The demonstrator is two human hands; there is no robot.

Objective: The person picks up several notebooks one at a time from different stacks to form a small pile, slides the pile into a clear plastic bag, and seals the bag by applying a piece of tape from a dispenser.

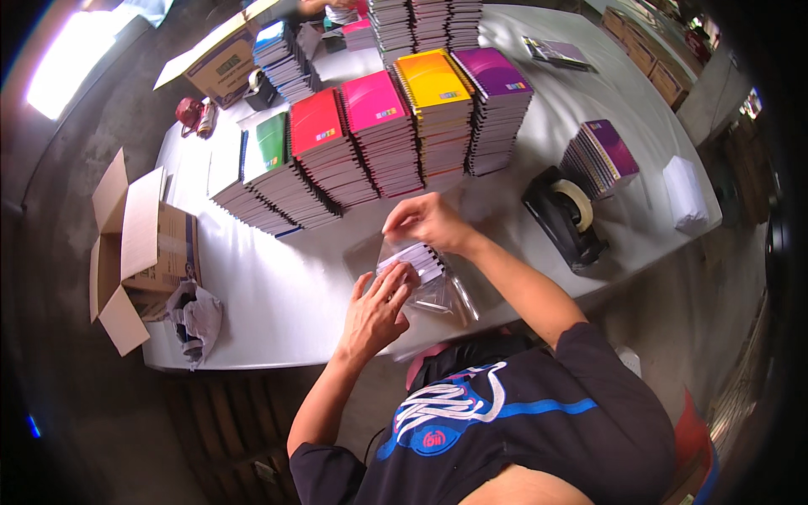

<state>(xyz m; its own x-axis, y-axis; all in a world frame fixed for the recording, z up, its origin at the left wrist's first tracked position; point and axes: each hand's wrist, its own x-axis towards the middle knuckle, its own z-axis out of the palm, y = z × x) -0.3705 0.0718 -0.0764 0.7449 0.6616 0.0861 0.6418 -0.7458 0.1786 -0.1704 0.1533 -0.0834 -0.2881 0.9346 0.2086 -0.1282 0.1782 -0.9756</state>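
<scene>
On the table before me lies a small bundle of spiral notebooks [423,260], page edges toward me, partly inside clear plastic wrap [461,303]. My left hand [379,310] rests on the bundle's left side, fingers spread and touching the plastic. At the far end of the bundle, my right hand [427,222] has its fingers pinched together on a raised edge of the film. Behind my hands stand tall notebook stacks with green [268,149], red [316,119], pink [374,102], yellow [433,82] and purple [493,73] covers.
A black tape dispenser [562,217] stands to the right, near a small purple-covered notebook stack [608,148] and a white packet [685,194]. An opened cardboard box [160,244] and a plastic bag [195,320] are at left. Another person's hand [324,5] shows at the far edge.
</scene>
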